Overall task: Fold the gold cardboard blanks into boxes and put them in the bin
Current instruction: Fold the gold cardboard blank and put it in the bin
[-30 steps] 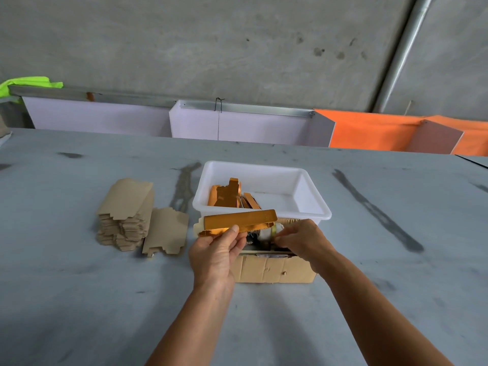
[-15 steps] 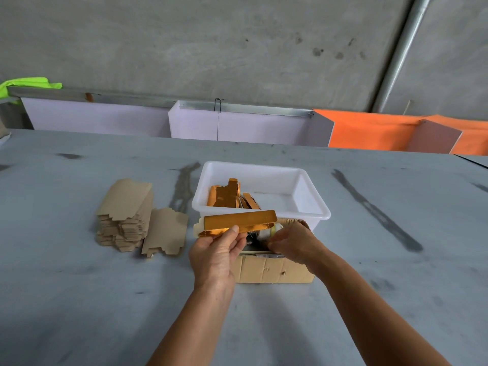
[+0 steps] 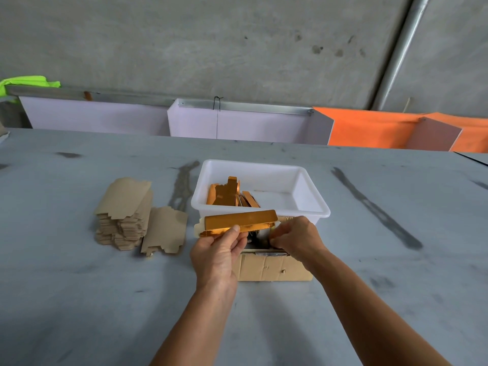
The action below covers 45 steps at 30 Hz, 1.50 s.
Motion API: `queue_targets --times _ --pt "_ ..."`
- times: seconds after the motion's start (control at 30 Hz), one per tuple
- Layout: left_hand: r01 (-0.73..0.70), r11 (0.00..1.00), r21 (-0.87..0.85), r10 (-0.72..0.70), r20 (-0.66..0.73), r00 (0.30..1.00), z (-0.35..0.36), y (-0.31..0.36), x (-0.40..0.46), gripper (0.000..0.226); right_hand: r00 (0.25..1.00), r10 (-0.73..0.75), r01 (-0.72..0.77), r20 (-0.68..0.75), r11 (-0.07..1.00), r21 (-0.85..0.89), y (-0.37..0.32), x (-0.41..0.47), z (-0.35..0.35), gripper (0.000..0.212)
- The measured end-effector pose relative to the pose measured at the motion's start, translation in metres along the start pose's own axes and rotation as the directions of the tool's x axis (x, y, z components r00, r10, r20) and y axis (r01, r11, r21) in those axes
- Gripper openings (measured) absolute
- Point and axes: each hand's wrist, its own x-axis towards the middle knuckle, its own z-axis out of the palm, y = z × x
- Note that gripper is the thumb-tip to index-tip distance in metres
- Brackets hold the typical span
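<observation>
Pinching a gold blank (image 3: pixel 239 221), the left hand (image 3: pixel 217 253) holds it at the bin's (image 3: pixel 314 211) six o'clock; right hand (image 3: pixel 297 240) curls round its end.

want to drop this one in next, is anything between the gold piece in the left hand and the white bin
Nothing visible. The gold piece is held by the left hand just in front of the white bin, whose right half is bare.

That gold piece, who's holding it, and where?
The left hand pinches the gold blank at its near long edge. The right hand reaches its right end; its grip is hidden.
</observation>
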Motion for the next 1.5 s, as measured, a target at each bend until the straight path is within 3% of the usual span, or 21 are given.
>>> queue_targets --times 0.37,0.63,0.8,0.97,1.23,1.5 --pt "0.018 0.999 -0.027 -0.017 0.004 1.000 0.001 -0.007 -0.008 0.013 0.996 -0.035 0.026 -0.077 0.992 -0.121 -0.010 -0.002 0.004 0.013" --pt "0.024 0.999 -0.022 -0.024 -0.009 1.000 0.002 -0.010 -0.006 0.016 0.997 -0.017 0.012 -0.081 0.998 -0.063 -0.015 -0.006 -0.001 0.022" --pt "0.040 0.998 -0.047 -0.041 -0.032 0.999 0.003 -0.011 -0.004 0.017 0.993 0.068 -0.066 -0.096 0.998 0.024 -0.017 -0.010 -0.005 0.020" --pt "0.053 0.997 -0.056 -0.056 -0.041 0.998 0.002 -0.013 -0.003 0.017 0.990 0.108 -0.104 -0.089 0.993 0.049 -0.016 -0.013 -0.010 0.042" --pt "0.056 0.997 -0.050 -0.058 -0.048 0.997 0.003 -0.013 -0.004 0.016 0.978 0.186 -0.154 -0.094 0.951 0.269 -0.007 -0.015 -0.011 0.044" --pt "0.086 0.987 -0.134 -0.087 -0.007 0.996 0.003 -0.008 -0.005 0.011 0.979 0.167 -0.133 -0.113 0.956 0.263 0.000 -0.016 -0.002 0.043"
